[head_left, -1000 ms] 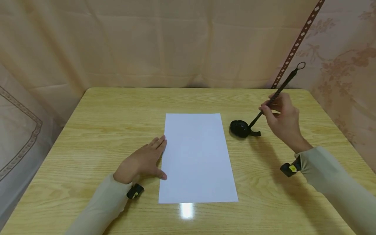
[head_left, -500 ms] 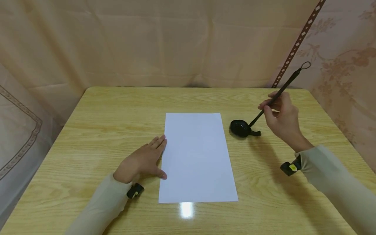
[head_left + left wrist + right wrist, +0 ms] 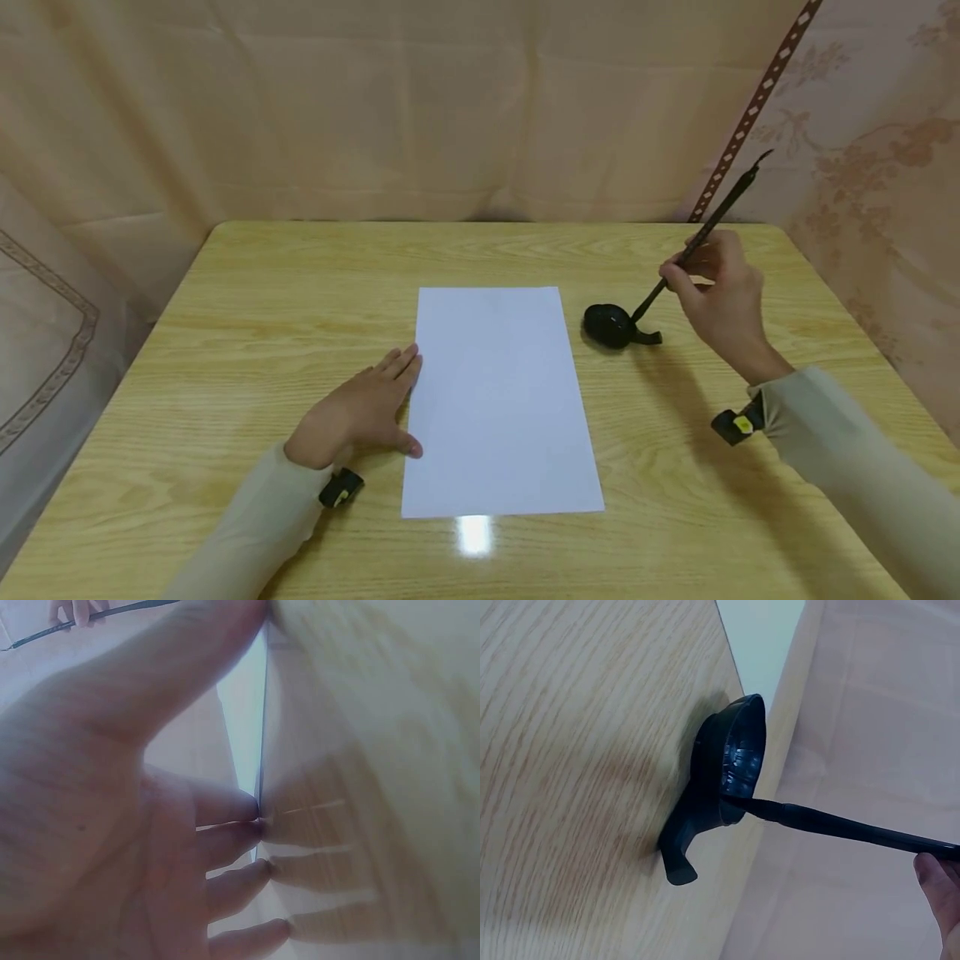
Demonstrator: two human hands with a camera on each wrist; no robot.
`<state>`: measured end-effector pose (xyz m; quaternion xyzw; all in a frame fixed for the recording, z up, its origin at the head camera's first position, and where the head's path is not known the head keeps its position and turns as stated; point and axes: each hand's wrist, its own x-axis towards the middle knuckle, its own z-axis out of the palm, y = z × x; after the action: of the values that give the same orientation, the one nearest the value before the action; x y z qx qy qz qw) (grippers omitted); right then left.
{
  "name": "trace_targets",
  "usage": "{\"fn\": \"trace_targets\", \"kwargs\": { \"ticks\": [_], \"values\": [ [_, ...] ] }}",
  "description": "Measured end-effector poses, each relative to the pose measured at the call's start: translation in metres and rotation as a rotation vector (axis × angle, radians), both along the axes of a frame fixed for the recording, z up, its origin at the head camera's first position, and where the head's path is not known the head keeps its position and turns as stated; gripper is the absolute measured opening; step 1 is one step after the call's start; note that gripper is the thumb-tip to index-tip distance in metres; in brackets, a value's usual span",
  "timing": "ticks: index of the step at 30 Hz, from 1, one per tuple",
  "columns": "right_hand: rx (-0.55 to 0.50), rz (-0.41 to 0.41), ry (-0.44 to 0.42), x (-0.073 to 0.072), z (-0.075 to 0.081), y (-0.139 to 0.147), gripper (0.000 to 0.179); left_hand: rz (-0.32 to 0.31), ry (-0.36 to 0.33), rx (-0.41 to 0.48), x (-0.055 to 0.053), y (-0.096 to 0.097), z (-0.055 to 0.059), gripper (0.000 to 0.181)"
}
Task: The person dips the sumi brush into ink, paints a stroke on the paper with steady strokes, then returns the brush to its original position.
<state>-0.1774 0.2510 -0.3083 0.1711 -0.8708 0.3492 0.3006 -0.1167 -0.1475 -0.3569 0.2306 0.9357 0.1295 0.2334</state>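
Note:
A white sheet of paper (image 3: 498, 400) lies flat on the wooden table (image 3: 247, 333). Along its left edge rests my left hand (image 3: 360, 417), fingers spread and fairly straight, with fingertips and thumb at the paper's margin. My right hand (image 3: 723, 304) pinches a dark writing brush (image 3: 712, 221) by the middle of its handle, tilted up to the right. In the right wrist view the brush tip (image 3: 742, 802) meets the rim of a small black ink dish (image 3: 739, 754), which has a stubby curved handle. That dish stands right of the paper.
A beige curtain (image 3: 360, 108) hangs behind the table's far edge. To the right is a patterned cloth (image 3: 877, 167), and another cloth with a brown band (image 3: 45, 350) hangs at the left. Light reflects off the table in front of the paper.
The brush has turned slightly in my right hand, so its hanging loop now appears edge-on. The whole head view has shifted a little. My left hand stays put on the paper.

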Motion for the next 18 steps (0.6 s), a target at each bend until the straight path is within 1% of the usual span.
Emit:
{"fn": "trace_targets", "kwargs": {
  "ticks": [8, 12, 18],
  "values": [
    [0.010, -0.039, -0.009, -0.0007, -0.0024, 0.0031, 0.031, -0.007, 0.003, -0.002, -0.0007, -0.0004, -0.0022, 0.116],
    [0.004, -0.029, 0.005, -0.0015, -0.0005, 0.0031, 0.031, -0.001, -0.002, -0.011, -0.0013, -0.0009, -0.0019, 0.116],
    [0.015, -0.018, -0.025, -0.0004, -0.0009, 0.0019, 0.031, 0.000, 0.001, 0.000, -0.0014, -0.0009, -0.0020, 0.116]
  ]
}}
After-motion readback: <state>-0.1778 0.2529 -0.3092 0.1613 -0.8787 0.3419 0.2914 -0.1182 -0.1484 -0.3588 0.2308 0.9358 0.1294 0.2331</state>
